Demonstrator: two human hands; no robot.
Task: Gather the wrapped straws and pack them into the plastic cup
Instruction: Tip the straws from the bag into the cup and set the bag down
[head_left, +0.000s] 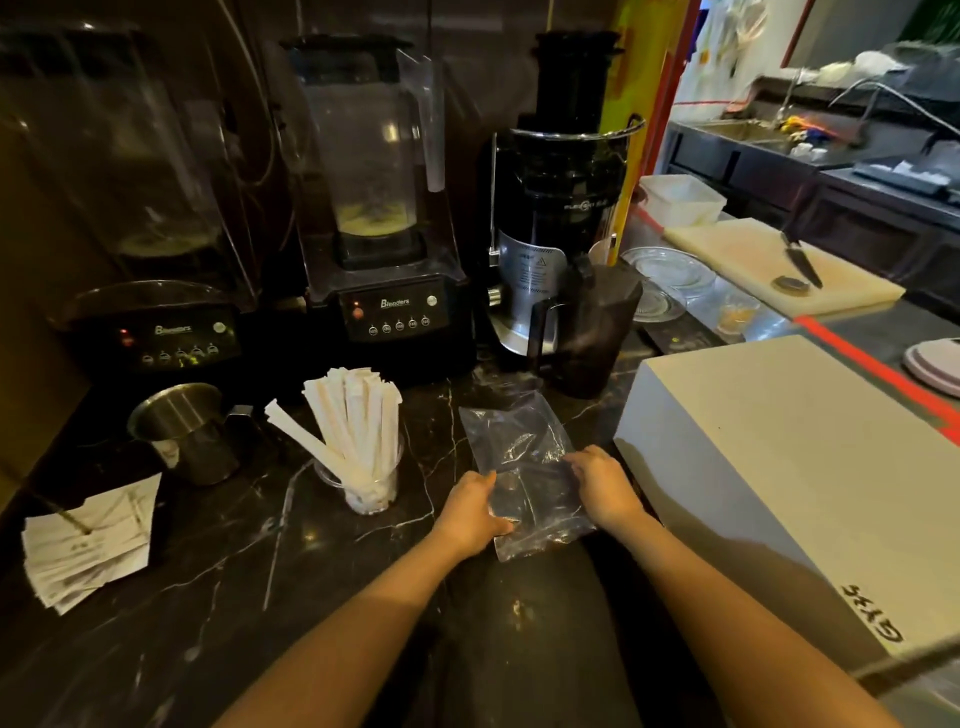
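Note:
Several white paper-wrapped straws (353, 421) stand fanned out in a clear plastic cup (363, 488) on the dark marble counter (218, 571), left of centre. To the cup's right lies a flat, empty-looking clear plastic bag (524, 452). My left hand (475, 514) grips the bag's near left edge. My right hand (605, 483) holds its right edge. Both hands sit about a hand's width right of the cup.
A steel jug (187, 431) stands left of the cup, with a stack of paper slips (88, 545) nearer me. Two blenders (384, 208) and a juicer (556, 218) line the back. A white box (795, 483) sits close on the right; a cutting board with a knife (802, 260) lies beyond.

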